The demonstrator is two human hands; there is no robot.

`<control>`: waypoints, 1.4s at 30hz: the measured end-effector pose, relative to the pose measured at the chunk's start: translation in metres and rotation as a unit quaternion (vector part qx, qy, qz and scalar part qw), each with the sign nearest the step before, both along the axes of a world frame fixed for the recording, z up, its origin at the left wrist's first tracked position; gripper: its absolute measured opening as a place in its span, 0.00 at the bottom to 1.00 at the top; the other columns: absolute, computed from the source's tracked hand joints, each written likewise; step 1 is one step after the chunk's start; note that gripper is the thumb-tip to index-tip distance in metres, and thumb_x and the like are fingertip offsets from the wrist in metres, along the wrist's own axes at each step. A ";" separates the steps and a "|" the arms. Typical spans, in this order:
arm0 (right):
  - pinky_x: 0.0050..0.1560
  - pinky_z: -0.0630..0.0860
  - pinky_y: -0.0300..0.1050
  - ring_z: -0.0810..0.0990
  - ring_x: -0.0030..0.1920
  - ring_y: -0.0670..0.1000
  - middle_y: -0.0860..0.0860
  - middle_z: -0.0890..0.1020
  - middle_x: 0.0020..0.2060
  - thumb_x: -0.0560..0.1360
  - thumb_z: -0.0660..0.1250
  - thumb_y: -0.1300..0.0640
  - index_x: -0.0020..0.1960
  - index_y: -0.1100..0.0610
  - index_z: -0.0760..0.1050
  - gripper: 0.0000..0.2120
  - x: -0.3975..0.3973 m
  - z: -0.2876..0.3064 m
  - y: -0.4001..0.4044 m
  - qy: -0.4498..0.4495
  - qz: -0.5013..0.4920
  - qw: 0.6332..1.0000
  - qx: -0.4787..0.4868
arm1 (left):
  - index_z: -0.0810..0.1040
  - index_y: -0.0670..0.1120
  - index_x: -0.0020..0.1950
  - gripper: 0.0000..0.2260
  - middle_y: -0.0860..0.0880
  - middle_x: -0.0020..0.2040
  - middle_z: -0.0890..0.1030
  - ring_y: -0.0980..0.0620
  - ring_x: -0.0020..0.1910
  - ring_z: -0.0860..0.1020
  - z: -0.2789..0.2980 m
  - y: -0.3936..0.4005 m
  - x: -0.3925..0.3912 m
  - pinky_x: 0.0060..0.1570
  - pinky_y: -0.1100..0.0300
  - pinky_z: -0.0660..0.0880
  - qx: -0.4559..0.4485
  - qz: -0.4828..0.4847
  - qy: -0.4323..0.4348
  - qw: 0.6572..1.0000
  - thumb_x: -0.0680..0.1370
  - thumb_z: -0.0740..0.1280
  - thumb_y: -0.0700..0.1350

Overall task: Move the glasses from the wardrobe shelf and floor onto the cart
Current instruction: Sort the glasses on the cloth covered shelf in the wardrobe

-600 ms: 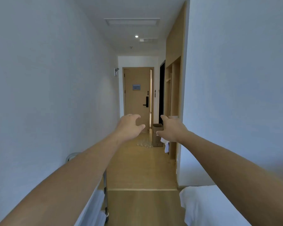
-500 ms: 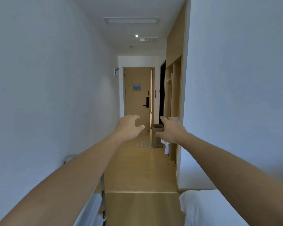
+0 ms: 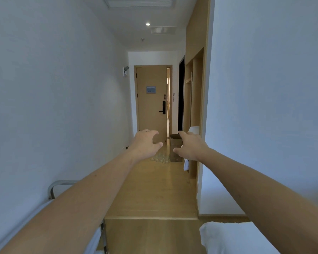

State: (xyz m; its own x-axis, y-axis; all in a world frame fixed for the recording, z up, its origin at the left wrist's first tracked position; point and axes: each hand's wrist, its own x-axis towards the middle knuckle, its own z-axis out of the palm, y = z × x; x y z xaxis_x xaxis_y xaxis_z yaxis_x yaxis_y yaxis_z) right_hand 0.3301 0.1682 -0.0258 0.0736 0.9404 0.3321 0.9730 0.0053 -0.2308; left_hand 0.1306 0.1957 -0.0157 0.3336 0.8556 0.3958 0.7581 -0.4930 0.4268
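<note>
Glasses [image 3: 160, 158] cluster on wooden floor [image 3: 151, 189] near door [image 3: 151, 101]; both hands' fingers [image 3: 154, 133] spread, empty.

place: hotel room | cues: entry door [image 3: 151, 103] with electronic lock [image 3: 163, 107], open wardrobe [image 3: 193, 110], white bed [image 3: 233, 237]

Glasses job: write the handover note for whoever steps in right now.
Left hand: stretched forward, fingers loosely curled, holding nothing.
Right hand: stretched forward the same way, holding nothing.
Glasses: a cluster of clear ones sits on the wooden floor at the far end of the hallway, beside a brown bin and near the door. Any on the wardrobe shelf cannot be seen from here.
Cart: its metal handle shows at lower left, by the wall.
Done: no glasses visible on the cart.
Left: walk down the hallway, collect the floor glasses, check the wardrobe shelf, and carry everything back to the cart.
</note>
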 end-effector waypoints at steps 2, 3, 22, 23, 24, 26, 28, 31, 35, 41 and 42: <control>0.61 0.77 0.56 0.74 0.65 0.61 0.56 0.75 0.66 0.75 0.68 0.41 0.76 0.52 0.62 0.34 0.005 -0.001 0.016 0.004 -0.001 1.000 -0.005 | 0.69 0.51 0.76 0.25 0.48 0.74 0.71 0.47 0.71 0.70 -0.004 0.015 0.005 0.70 0.48 0.70 -0.001 0.002 0.011 1.000 0.80 0.67 0.55; 0.62 0.76 0.56 0.73 0.66 0.61 0.56 0.74 0.67 0.75 0.68 0.42 0.76 0.52 0.62 0.34 0.006 -0.003 0.025 0.007 -0.003 1.000 -0.010 | 0.69 0.51 0.76 0.25 0.48 0.75 0.70 0.47 0.72 0.69 -0.006 0.024 0.007 0.70 0.47 0.70 -0.004 0.002 0.014 1.000 0.80 0.67 0.55; 0.63 0.76 0.58 0.71 0.67 0.61 0.56 0.73 0.69 0.75 0.69 0.43 0.75 0.52 0.63 0.33 -0.022 0.003 0.283 0.022 -0.024 0.999 -0.017 | 0.69 0.51 0.76 0.25 0.47 0.75 0.69 0.45 0.73 0.68 -0.004 0.304 -0.013 0.70 0.45 0.70 0.006 -0.020 0.025 0.999 0.80 0.67 0.56; 0.63 0.76 0.59 0.70 0.68 0.61 0.56 0.72 0.69 0.75 0.69 0.43 0.76 0.52 0.62 0.34 -0.025 0.004 0.298 0.023 -0.026 0.999 -0.018 | 0.69 0.51 0.76 0.25 0.47 0.75 0.69 0.45 0.73 0.69 -0.003 0.320 -0.016 0.70 0.45 0.70 0.005 -0.020 0.022 1.000 0.80 0.68 0.56; 0.63 0.76 0.59 0.70 0.69 0.61 0.56 0.72 0.69 0.75 0.69 0.43 0.76 0.52 0.62 0.34 -0.028 0.005 0.311 0.023 -0.029 0.999 -0.018 | 0.69 0.51 0.75 0.25 0.48 0.75 0.70 0.45 0.73 0.69 -0.002 0.336 -0.019 0.70 0.45 0.71 0.004 -0.020 0.019 1.000 0.80 0.68 0.56; 0.63 0.75 0.59 0.69 0.69 0.61 0.56 0.71 0.70 0.75 0.69 0.44 0.76 0.52 0.61 0.34 -0.031 0.005 0.334 0.023 -0.032 0.999 -0.019 | 0.69 0.52 0.75 0.25 0.48 0.75 0.70 0.45 0.73 0.69 -0.004 0.362 -0.023 0.70 0.45 0.71 0.003 -0.023 0.019 1.000 0.80 0.68 0.56; 0.64 0.75 0.59 0.69 0.69 0.61 0.57 0.71 0.70 0.76 0.68 0.44 0.77 0.52 0.61 0.34 -0.033 0.002 0.357 0.022 -0.036 0.999 -0.022 | 0.69 0.52 0.75 0.25 0.48 0.75 0.70 0.45 0.73 0.69 -0.007 0.388 -0.026 0.70 0.45 0.71 0.003 -0.029 0.021 0.999 0.79 0.67 0.57; 0.64 0.75 0.59 0.69 0.69 0.61 0.57 0.70 0.71 0.77 0.68 0.44 0.79 0.51 0.59 0.36 -0.034 -0.005 0.387 0.016 -0.037 0.998 -0.039 | 0.69 0.52 0.75 0.26 0.48 0.75 0.70 0.46 0.73 0.69 -0.015 0.422 -0.028 0.69 0.47 0.71 -0.007 -0.034 0.019 0.999 0.79 0.67 0.58; 0.65 0.75 0.59 0.70 0.70 0.60 0.57 0.68 0.73 0.76 0.68 0.43 0.80 0.50 0.57 0.37 -0.026 -0.014 0.429 0.021 -0.037 0.998 -0.050 | 0.69 0.51 0.76 0.27 0.47 0.76 0.69 0.46 0.74 0.67 -0.026 0.463 -0.021 0.70 0.46 0.70 -0.023 -0.036 0.021 0.999 0.79 0.67 0.58; 0.63 0.76 0.58 0.71 0.66 0.62 0.58 0.73 0.67 0.76 0.68 0.44 0.77 0.54 0.61 0.34 0.003 -0.022 0.496 0.014 -0.018 0.999 -0.049 | 0.68 0.50 0.76 0.27 0.47 0.76 0.69 0.45 0.74 0.67 -0.034 0.522 0.010 0.72 0.46 0.68 -0.026 -0.023 0.029 0.999 0.79 0.68 0.56; 0.62 0.77 0.57 0.72 0.65 0.61 0.57 0.73 0.65 0.76 0.68 0.44 0.76 0.54 0.62 0.33 0.013 -0.023 0.510 0.013 -0.014 0.999 -0.044 | 0.68 0.50 0.76 0.27 0.46 0.75 0.69 0.45 0.74 0.67 -0.035 0.536 0.020 0.72 0.46 0.68 -0.022 -0.022 0.031 0.999 0.79 0.68 0.56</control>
